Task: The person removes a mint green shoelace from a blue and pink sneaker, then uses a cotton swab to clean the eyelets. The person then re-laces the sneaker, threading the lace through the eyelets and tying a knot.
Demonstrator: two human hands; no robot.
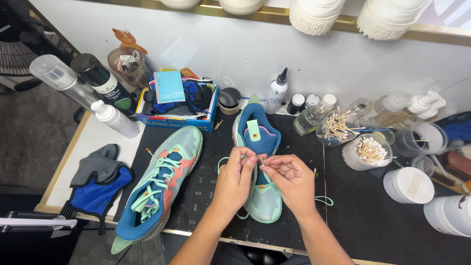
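Both hands, left and right, pinch the mint lace over the unlaced shoe mid-mat.

Shoe-cleaning workshop: bottles, cotton swabs.

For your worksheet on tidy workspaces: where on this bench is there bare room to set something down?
Bare black mat lies right of the right hand, below the cotton-swab tub. A narrower strip runs between the laced shoe and the left hand. The back row of bottles is crowded.

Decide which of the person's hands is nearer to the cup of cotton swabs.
Right. The right hand lies just left of the cup of cotton swabs; the left hand is farther left, beyond it.
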